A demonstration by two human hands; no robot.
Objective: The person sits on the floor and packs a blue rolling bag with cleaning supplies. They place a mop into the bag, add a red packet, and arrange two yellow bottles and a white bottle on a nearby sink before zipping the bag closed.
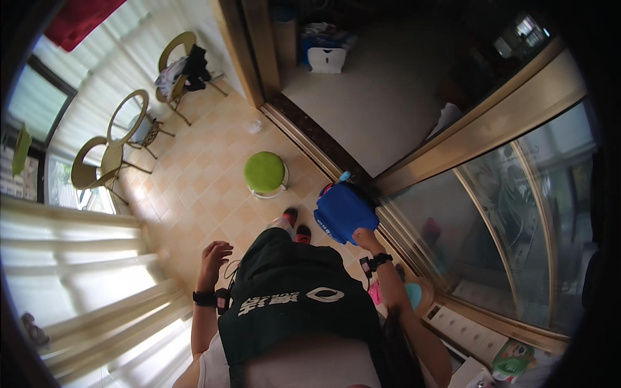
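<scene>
My right hand [367, 240] is closed at the near corner of a blue fabric article [347, 212] with white lettering, perhaps a bag or a folded cloth. It is beside the sliding-door track, and a light blue knob or handle [345, 175] pokes out past its far edge. Something red and dark shows at its left side. On the other side of my body, my left hand [213, 262] hangs in the air with loosely bent fingers and nothing in it. A dark green apron [296, 291] with white print covers my front.
A round stool with a green seat [264, 172] stands ahead on the tiled floor [204, 169]. Wicker chairs [114, 155] line the curtained windows, one holding clothes [194, 68]. Glass sliding doors [465, 233] run along the right. White drawers [468, 332] stand at lower right.
</scene>
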